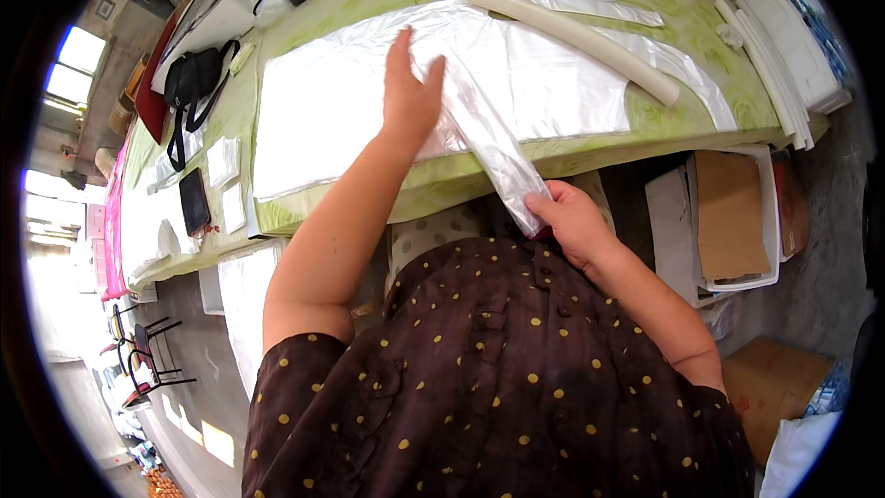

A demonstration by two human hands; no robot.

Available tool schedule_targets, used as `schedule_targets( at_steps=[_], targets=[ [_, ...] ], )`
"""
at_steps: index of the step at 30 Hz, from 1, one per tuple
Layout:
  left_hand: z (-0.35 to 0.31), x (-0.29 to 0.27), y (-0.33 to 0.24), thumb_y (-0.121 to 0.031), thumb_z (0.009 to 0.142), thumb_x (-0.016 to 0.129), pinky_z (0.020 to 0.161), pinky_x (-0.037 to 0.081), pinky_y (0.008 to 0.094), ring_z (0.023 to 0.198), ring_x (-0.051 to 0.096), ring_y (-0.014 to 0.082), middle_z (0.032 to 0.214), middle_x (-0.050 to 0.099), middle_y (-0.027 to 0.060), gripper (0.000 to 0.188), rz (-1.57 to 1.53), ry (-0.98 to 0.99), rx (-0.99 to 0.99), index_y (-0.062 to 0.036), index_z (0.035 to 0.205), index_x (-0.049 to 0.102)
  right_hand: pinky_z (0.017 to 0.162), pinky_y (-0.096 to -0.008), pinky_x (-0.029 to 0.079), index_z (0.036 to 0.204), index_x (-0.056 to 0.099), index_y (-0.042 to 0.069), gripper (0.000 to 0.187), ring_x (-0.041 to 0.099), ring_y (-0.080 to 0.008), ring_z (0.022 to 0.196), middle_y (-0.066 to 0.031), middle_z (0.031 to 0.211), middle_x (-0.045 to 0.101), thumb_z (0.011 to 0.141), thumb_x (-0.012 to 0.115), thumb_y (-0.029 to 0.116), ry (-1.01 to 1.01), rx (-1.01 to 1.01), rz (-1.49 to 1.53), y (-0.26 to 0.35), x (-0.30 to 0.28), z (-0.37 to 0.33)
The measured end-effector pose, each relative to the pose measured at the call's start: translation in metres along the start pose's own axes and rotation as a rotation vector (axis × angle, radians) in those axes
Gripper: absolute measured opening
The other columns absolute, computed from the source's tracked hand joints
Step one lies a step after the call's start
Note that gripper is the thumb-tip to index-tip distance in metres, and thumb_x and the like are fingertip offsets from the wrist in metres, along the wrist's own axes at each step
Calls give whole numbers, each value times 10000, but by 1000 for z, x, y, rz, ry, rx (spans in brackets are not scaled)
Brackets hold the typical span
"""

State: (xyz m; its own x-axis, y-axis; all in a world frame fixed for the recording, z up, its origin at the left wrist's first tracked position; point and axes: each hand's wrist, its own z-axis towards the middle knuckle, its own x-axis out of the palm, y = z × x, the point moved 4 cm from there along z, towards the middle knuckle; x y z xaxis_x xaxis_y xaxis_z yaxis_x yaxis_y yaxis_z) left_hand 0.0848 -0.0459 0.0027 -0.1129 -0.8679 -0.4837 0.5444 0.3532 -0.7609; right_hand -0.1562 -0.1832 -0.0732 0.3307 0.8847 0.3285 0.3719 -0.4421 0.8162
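A long folded strip of clear plastic film (481, 134) slants from the white plastic sheets toward me. Its near end is pinched in my right hand (573, 223), just past the table's front edge. My left hand (411, 92) is held over the sheets beside the strip's far part, thumb and fingers apart. Whether its edge touches the film I cannot tell. The white plastic sheets (323, 111) lie flat in a wide layer on the green tablecloth. Across their right part rests a long cream cardboard tube (581, 41).
Loose film strips (608, 5) lie behind the tube. A black bag (195, 78) and a phone (194, 201) are on the left. White rolled tubes (770, 74) line the right edge. Below stand a white bin (770, 212) with cardboard and a brown box (772, 387).
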Motion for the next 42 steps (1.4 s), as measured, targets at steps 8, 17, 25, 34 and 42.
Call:
schedule_targets(
  at_steps=[8, 17, 25, 34, 42],
  targets=[
    [-47, 41, -42, -626, 994, 475, 1264, 98, 538, 1579, 108, 377, 1684, 184, 222, 884, 730, 631, 125, -29, 1606, 253, 720, -291, 526, 1113, 688, -12, 251, 635, -112, 780, -33, 921, 699, 1001, 647, 209, -57, 4, 106, 15, 17, -14],
    [-25, 43, -32, -669, 982, 457, 1265, 98, 535, 1577, 113, 380, 1684, 182, 228, 928, 716, 585, 64, -29, 1615, 230, 740, -292, 540, 1096, 672, -40, 271, 665, -127, 767, -64, 884, 713, 986, 643, 206, 114, 2, -264, 6, 11, -17],
    [-2, 52, -16, -672, 969, 469, 1248, 58, 604, 1588, 68, 356, 1698, 170, 192, 918, 716, 510, 17, -57, 1618, 259, 780, -288, 534, 1075, 660, -19, 226, 650, -125, 787, -49, 873, 689, 1017, 614, 194, 111, 53, -218, -1, 8, -14],
    [-78, -12, -55, -268, 856, 669, 1261, 141, 544, 1557, 227, 356, 1654, 307, 168, 798, 414, 583, 541, -72, 1568, 368, 796, -291, 534, 1104, 655, -8, 222, 660, -133, 816, -61, 917, 703, 1014, 615, 191, 142, 84, -125, 9, 10, -21],
    [-101, 7, -53, -144, 891, 589, 1256, 187, 548, 1538, 298, 271, 1654, 344, 71, 705, 557, 663, 470, -100, 1564, 387, 821, -260, 525, 1176, 658, -17, 291, 635, -97, 872, -40, 973, 704, 1038, 612, 235, 244, -57, -258, 23, 19, -32]
  ],
)
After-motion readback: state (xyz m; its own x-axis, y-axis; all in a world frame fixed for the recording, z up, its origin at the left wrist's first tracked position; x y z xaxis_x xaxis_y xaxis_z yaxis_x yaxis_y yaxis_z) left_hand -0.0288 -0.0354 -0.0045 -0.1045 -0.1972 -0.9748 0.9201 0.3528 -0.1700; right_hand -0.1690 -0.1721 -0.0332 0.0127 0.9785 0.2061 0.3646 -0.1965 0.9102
